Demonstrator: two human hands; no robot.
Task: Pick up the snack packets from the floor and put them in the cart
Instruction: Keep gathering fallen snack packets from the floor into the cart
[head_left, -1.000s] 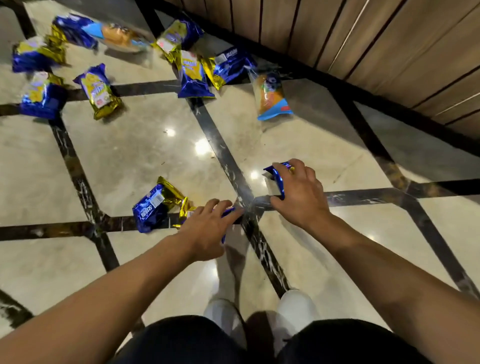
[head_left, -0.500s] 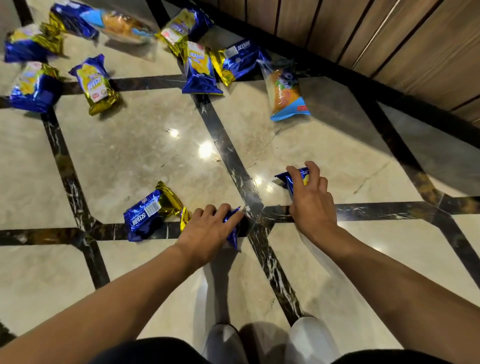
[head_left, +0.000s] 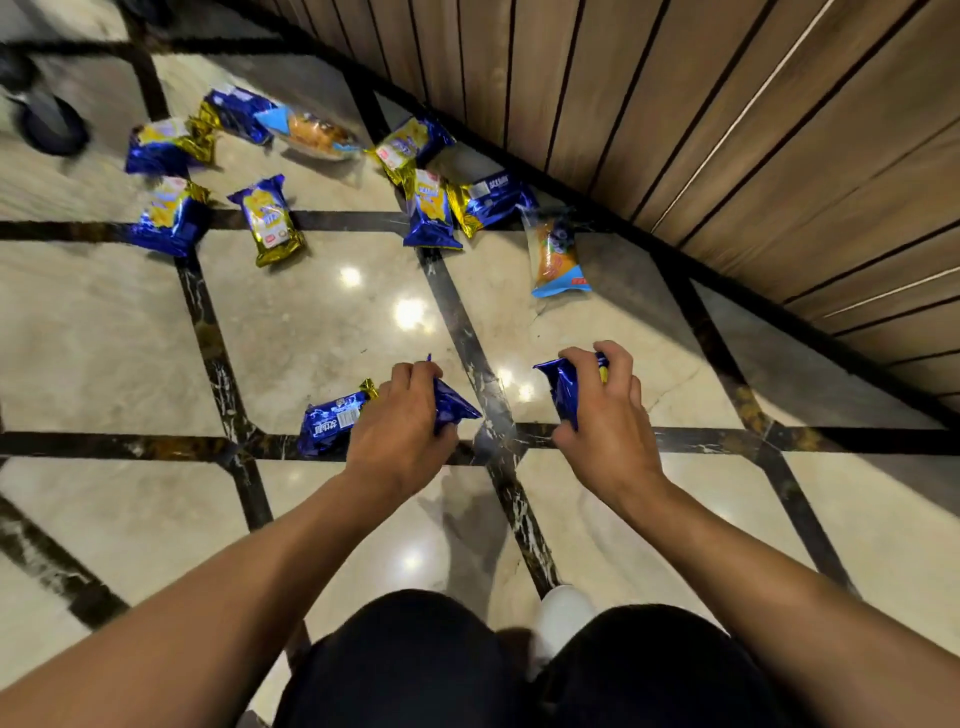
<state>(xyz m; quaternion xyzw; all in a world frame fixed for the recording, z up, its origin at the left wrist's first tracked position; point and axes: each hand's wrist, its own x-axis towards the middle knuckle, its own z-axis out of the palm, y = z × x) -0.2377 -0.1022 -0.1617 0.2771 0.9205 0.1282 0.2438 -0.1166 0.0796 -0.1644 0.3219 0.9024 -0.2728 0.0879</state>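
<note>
My left hand (head_left: 402, 421) grips a blue snack packet (head_left: 454, 405) just above the marble floor. Right beside it, to the left, another blue and gold packet (head_left: 330, 423) lies on the floor. My right hand (head_left: 608, 410) grips a second blue packet (head_left: 563, 387). Farther ahead several more packets lie scattered: a blue and yellow one (head_left: 267, 218), one on the far left (head_left: 169, 215), a cluster near the wall (head_left: 434, 208), and an orange packet with a light blue end (head_left: 556, 257). The cart body is not in view.
A wood-panelled wall (head_left: 727, 130) with a dark base runs diagonally along the right. A dark wheel (head_left: 52, 127) shows at the top left edge. My knees and white shoe (head_left: 563, 618) are at the bottom. Dark inlay strips cross the glossy floor.
Both hands have closed round their packets and raised them slightly off the floor. The view has tilted up, bringing in more of the wall and a wheel at the top left.
</note>
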